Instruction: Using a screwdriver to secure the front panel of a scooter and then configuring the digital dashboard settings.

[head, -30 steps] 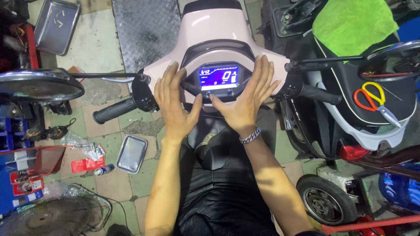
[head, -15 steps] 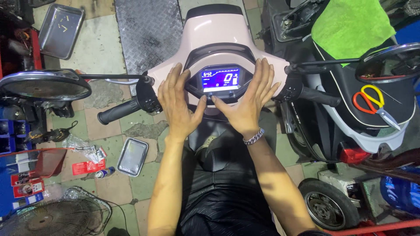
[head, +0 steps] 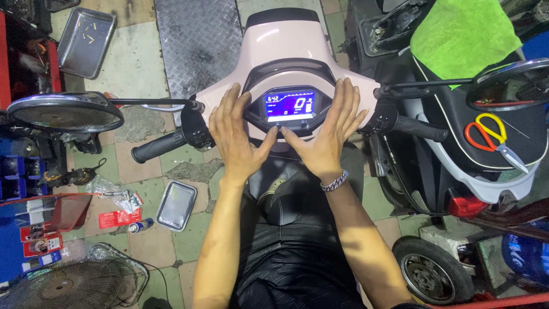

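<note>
Seen from the head camera, left hand (head: 237,134) and right hand (head: 326,134) lie flat, fingers spread and gripping nothing, against both sides of a pink scooter's lit display (head: 289,106), centred between the handlebars. The display panel looks seated; pressing appears unfinished.

Tiled floor (head: 137,63) carrying a ridged metal plate (head: 197,43), two steel trays (head: 86,34) (head: 176,205), and a fan grille (head: 68,283).
</note>
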